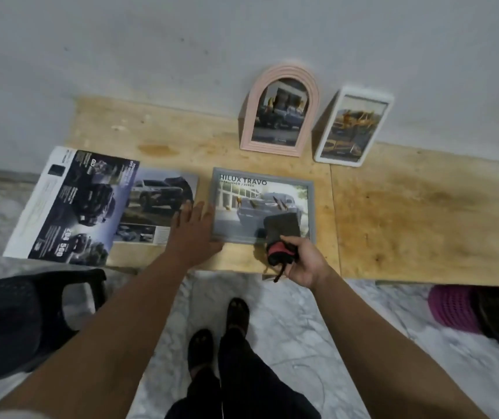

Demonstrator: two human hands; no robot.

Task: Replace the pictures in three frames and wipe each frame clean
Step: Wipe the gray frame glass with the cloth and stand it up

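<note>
Left hand (192, 228) steadies the grey frame (262, 204) (lying flat) while right hand (301, 260) holds a cloth (281, 237) on it.

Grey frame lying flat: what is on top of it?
A dark cloth held by the right hand lies on the grey frame's lower right, hiding that part of the picture. The left hand rests on its left edge.

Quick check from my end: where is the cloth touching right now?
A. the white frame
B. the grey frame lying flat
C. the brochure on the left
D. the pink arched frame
B: the right hand grips the cloth, whose far end lies on the grey frame, flat on the table.
</note>
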